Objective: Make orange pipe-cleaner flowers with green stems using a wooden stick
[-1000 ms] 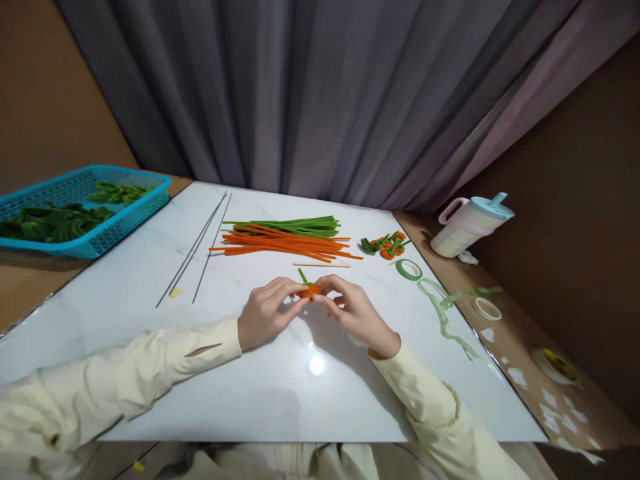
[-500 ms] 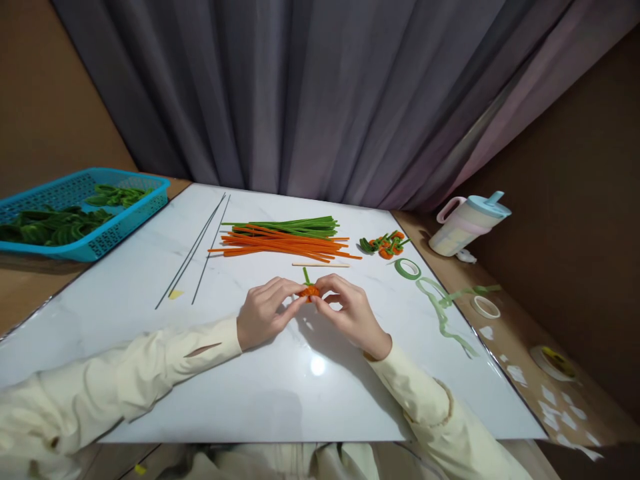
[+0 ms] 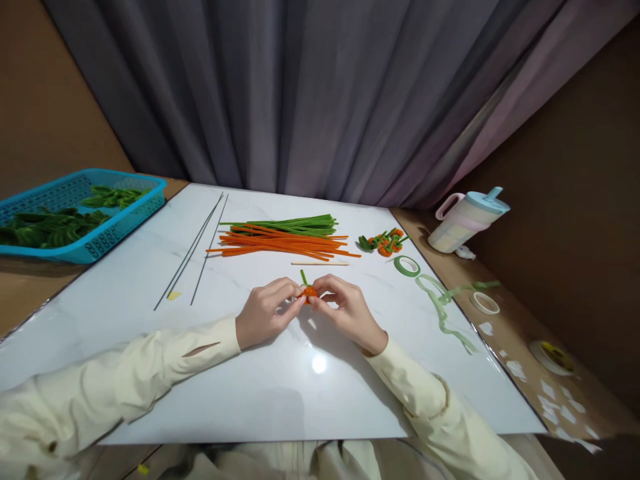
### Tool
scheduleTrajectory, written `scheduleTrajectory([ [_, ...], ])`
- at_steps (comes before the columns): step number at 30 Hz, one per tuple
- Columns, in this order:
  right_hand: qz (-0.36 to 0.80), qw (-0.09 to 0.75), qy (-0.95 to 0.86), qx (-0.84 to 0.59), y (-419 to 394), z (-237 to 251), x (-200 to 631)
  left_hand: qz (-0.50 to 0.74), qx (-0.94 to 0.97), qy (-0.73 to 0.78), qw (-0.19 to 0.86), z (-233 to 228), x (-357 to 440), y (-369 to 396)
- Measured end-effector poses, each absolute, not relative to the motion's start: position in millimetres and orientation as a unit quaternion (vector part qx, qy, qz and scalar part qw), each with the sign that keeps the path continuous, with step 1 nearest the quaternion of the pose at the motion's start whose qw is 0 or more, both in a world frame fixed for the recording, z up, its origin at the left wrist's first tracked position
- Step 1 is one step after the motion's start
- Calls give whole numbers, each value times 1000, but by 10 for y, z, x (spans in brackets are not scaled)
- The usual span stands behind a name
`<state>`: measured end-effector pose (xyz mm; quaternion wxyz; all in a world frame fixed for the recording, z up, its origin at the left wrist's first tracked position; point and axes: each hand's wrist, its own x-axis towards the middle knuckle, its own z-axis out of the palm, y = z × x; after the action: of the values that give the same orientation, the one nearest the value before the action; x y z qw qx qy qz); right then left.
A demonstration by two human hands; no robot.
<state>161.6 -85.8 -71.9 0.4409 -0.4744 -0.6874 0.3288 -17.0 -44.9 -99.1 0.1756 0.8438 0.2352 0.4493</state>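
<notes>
Between my two hands is a small orange pipe-cleaner pumpkin [image 3: 309, 292] with a green stem standing up from it. My left hand [image 3: 267, 310] pinches its left side with thumb and fingertips. On the other side my right hand [image 3: 347, 310] grips it the same way, so the fingertips partly cover it. Just beyond the hands lies a thin wooden stick [image 3: 320, 264]. Farther back are a bundle of orange pipe cleaners [image 3: 280, 243] and a bundle of green pipe cleaners [image 3: 305, 225]. Several similar orange pieces with green stems [image 3: 387, 243] lie in a pile at the right.
A blue basket [image 3: 100, 245] of green leaf shapes stands far left. Thin dark wires [image 3: 193, 250] lie on the white board [image 3: 225, 400]. To the right are green tape [image 3: 407, 266], a loose pale green ribbon [image 3: 443, 313], a cup with a handle [image 3: 465, 223] and paper scraps [image 3: 550, 403].
Both hands keep hold of the orange pumpkin, with only slight finger movement. Its green stem leans a little more to the left. The view has shifted very slightly.
</notes>
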Motion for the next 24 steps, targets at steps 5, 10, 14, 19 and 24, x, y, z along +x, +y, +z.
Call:
scheduleTrajectory([
  [5,340,443,-680,-475,-850,-736,1606,439,831,244,238,-972,-162,-461],
  [10,347,461,-661,-479,-847,-728,1579,458,819,241,247,-964,-146,-464],
  [14,281,436,-707,-481,-856,-744,1570,448,824,246,246,-982,-144,-459],
  [19,187,402,-758,-478,-856,-811,1569,421,834,243,261,-991,-158,-450],
  [24,275,442,-695,-497,-837,-733,1599,435,850,236,180,-856,-219,-354],
])
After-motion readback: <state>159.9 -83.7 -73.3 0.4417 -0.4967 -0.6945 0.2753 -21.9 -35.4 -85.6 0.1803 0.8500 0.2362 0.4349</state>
